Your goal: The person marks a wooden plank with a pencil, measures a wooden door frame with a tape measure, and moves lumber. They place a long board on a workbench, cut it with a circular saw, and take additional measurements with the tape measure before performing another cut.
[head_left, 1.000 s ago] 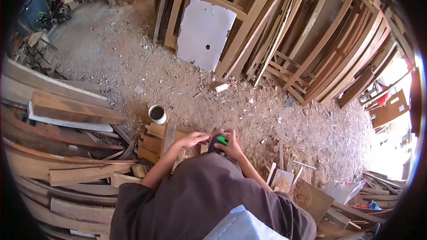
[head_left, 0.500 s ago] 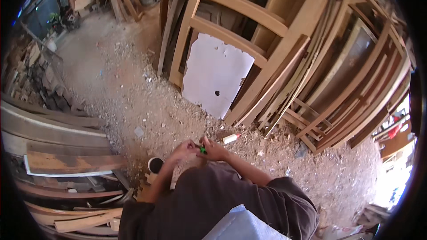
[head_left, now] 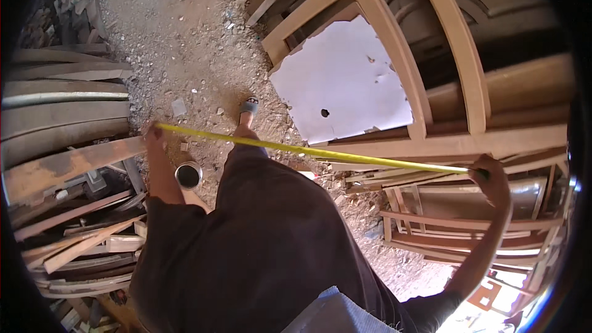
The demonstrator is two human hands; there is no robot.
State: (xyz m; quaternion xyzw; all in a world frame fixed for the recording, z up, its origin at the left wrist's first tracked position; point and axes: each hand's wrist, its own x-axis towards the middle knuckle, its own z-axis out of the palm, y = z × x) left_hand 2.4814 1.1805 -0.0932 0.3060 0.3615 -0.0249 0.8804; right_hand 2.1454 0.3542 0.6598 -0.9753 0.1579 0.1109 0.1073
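A yellow tape measure blade stretches taut across the view, in front of my body and above the floor. My left hand pinches its end, close to the end of a brown plank in the stack on the left. Out to the right, my right hand is closed around the tape's case, of which only a bit of green shows between the fingers. Whether my left hand touches the plank, I cannot tell.
A white board with a dark hole leans against wooden frames. A round can with dark contents stands by my left forearm. Wood pieces are piled at left, and more frames lean at right. Debris litters the dirt floor.
My hands were together before my body with the green tape case. Now they are far apart, left and right, with the yellow blade drawn out between them. My view has turned.
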